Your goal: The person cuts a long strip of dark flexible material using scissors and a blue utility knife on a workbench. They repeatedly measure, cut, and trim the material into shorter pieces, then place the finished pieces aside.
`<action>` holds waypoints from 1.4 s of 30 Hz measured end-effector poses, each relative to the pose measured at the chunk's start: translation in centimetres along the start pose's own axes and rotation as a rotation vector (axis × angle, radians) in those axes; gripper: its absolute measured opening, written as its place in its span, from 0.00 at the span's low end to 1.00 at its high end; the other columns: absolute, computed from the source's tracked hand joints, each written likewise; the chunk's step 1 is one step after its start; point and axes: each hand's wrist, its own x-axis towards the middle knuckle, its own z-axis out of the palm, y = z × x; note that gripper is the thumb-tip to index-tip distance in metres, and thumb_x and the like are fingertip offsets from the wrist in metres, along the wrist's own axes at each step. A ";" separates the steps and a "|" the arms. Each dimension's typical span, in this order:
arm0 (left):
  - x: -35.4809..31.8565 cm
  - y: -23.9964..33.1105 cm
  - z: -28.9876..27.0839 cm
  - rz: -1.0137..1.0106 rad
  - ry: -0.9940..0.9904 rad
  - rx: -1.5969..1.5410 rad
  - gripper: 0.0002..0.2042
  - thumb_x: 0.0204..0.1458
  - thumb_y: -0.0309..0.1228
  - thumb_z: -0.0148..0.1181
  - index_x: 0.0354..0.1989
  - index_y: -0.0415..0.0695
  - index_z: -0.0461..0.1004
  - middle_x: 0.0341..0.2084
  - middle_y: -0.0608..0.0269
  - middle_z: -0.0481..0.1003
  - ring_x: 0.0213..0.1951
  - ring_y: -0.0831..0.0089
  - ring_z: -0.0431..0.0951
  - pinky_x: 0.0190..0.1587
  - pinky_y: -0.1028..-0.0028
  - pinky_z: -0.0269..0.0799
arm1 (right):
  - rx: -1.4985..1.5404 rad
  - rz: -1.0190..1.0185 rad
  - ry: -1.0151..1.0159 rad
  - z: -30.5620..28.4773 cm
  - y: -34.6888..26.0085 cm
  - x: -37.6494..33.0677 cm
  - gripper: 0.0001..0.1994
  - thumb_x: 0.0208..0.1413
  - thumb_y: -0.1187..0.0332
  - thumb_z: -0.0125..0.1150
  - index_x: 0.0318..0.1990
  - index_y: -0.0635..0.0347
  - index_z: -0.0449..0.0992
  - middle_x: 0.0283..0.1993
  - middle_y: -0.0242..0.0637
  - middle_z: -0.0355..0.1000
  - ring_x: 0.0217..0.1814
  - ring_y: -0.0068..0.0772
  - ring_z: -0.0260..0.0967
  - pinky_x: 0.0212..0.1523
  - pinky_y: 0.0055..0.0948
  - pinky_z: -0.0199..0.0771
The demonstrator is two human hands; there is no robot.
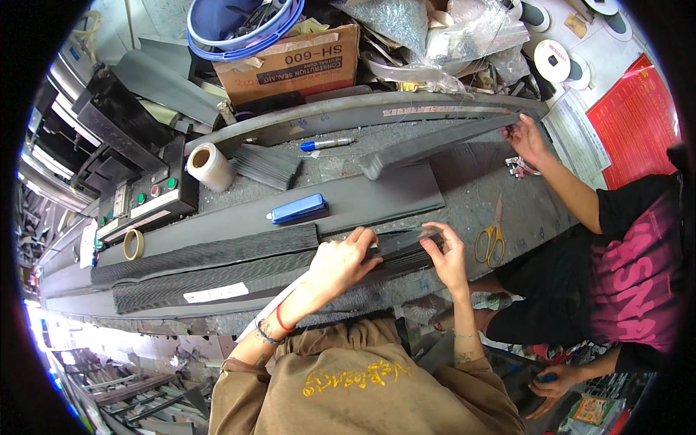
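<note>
A long stack of dark pleated mesh (268, 272) lies along the near edge of the workbench, with a white label strip (216, 293) on its side. My left hand (342, 257) is closed over the right end of this stack, fingers bent round the folded layers. At the same end my right hand (446, 254) pinches the edge of a dark, partly see-through sheet, thumb against fingers. Just behind my hands lie a flat dark panel (377, 199) and a blue stapler-like tool (299, 209). Scissors with yellow handles (491, 243) rest to the right of my right hand.
A co-worker's hand (528, 141) at the right holds one end of a long grey folded strip (435, 141). A white roll (210, 167), a tape ring (133, 244), a blue marker (328, 144) and a machine with buttons (148, 192) stand leftward. Behind sits a cardboard box (290, 65).
</note>
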 end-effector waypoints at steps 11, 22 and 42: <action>-11.8 -8.2 -5.7 -0.307 -0.109 0.429 0.45 0.27 0.57 0.69 0.57 0.47 0.63 0.49 0.57 0.67 0.30 0.57 0.79 0.27 0.65 0.75 | -0.360 0.073 0.211 -2.7 1.3 -3.1 0.20 0.55 0.74 0.55 0.56 0.59 0.66 0.52 0.39 0.65 0.50 0.33 0.66 0.46 0.30 0.67; -15.3 -10.9 -13.4 -0.444 0.001 0.673 0.25 0.35 0.43 0.71 0.37 0.43 0.66 0.34 0.57 0.68 0.27 0.58 0.78 0.24 0.63 0.74 | -0.097 -0.178 0.415 -3.1 -2.3 2.4 0.16 0.60 0.74 0.51 0.55 0.64 0.66 0.48 0.37 0.67 0.42 0.24 0.67 0.44 0.23 0.67; -51.6 -18.8 -43.0 -1.071 1.682 0.213 0.25 0.53 0.54 0.54 0.46 0.44 0.72 0.36 0.61 0.75 0.31 0.73 0.72 0.37 0.76 0.68 | 0.027 -0.397 -1.518 23.7 -10.6 1.4 0.52 0.45 0.41 0.64 0.70 0.50 0.37 0.68 0.50 0.50 0.71 0.45 0.45 0.69 0.45 0.43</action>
